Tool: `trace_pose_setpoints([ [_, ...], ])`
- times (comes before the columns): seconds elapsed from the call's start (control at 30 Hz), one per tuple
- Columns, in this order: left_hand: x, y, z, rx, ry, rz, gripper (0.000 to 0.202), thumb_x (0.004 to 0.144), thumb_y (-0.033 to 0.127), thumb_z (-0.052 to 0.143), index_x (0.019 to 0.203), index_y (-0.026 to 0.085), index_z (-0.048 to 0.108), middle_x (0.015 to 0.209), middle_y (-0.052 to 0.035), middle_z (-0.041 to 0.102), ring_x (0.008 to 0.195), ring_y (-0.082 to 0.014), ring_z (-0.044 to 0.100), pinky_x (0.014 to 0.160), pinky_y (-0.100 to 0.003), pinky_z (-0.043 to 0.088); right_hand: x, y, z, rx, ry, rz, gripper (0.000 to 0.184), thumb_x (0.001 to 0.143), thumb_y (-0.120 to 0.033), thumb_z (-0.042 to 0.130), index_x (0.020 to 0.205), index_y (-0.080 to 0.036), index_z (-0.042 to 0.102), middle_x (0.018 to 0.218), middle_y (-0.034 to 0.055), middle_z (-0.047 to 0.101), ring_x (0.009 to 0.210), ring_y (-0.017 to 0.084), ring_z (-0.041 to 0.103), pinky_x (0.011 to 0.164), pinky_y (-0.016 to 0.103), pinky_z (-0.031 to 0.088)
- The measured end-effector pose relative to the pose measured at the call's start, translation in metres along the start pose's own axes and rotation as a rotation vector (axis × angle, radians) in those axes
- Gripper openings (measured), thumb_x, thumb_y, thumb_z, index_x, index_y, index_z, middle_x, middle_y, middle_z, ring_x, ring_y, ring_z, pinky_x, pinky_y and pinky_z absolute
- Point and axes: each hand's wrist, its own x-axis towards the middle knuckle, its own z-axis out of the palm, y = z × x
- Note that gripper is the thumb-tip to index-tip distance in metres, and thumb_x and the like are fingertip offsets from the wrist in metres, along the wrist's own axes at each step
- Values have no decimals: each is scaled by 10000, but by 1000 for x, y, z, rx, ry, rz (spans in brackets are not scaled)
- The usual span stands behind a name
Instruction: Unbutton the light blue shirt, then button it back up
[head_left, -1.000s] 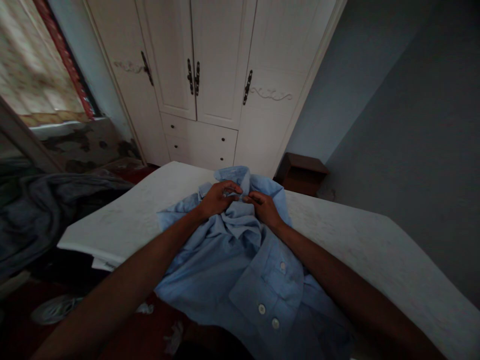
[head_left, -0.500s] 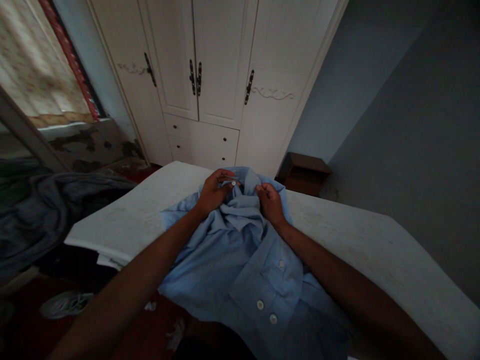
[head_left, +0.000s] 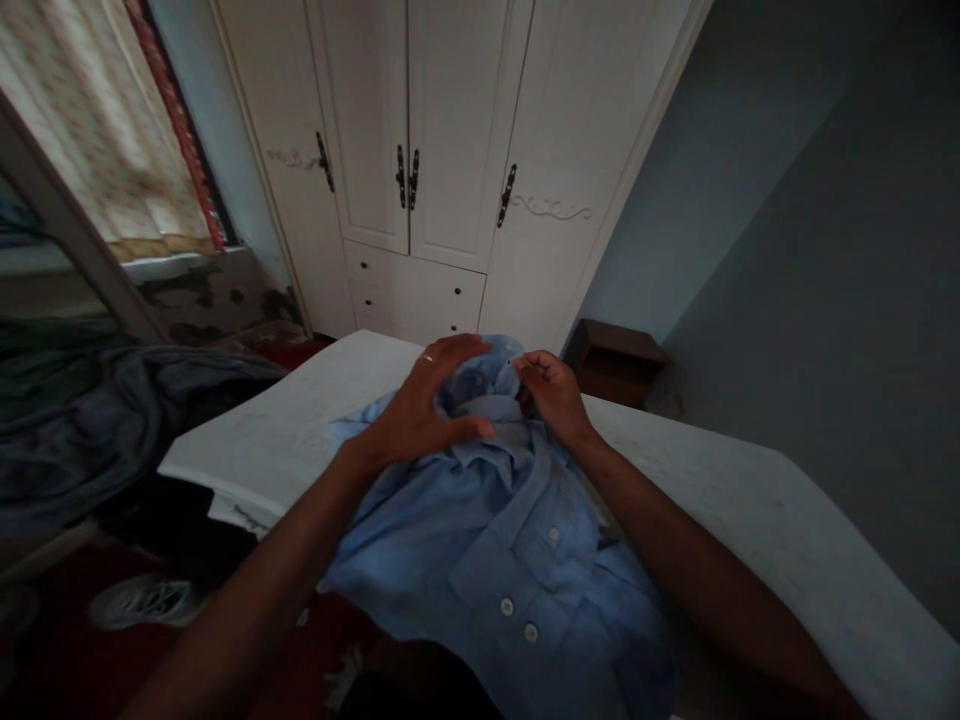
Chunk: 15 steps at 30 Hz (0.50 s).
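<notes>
A light blue button-up shirt (head_left: 450, 530) lies crumpled over the near side of the white table, part of it hanging off the front edge. Its collar end is bunched at the far side, and a cuff with white buttons rests on top nearer me. My left hand (head_left: 431, 400), with a ring on one finger, spreads over the left of the collar, thumb and fingers wide apart. At the collar's right side, my right hand (head_left: 551, 390) pinches the shirt's edge between thumb and fingers. A small pale button shows inside the collar between the hands.
The white tabletop (head_left: 697, 470) extends right and left of the shirt. Behind it stands a white wardrobe (head_left: 450, 130), with a brown open box-like cabinet (head_left: 619, 350) to its right. Dark grey cloth (head_left: 112, 430) is heaped at left, above a shoe (head_left: 146, 602) on the red floor.
My left hand has let go of the buttoned edge and opened wide over the collar. My right hand keeps its pinch, slightly farther right. The camera view has shifted a little.
</notes>
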Motion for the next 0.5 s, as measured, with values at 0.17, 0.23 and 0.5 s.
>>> trace_pose_setpoints([
  [0.17,-21,48,8,217,-309,148,374,843,329,636,1212,266,618,1062,-83,666,1015,-249,592,897,-420,461,0,-5,-2,18,-3,-41,309,792,-512,600,770,-215,517,454,-78,501,314,103,467,322,212,335],
  [0.23,-34,51,9,225,-259,171,220,907,214,511,990,261,709,869,-54,675,876,-205,605,820,-383,471,0,-7,-5,-9,1,-73,311,806,-515,588,776,-214,513,446,-83,496,300,102,460,322,214,330],
  [0.5,-112,34,-45,89,139,-161,141,859,230,549,824,290,672,836,-10,677,838,-203,637,713,-339,530,15,0,-18,55,137,-72,279,801,-481,594,758,-220,505,556,-45,572,365,123,529,363,246,408],
])
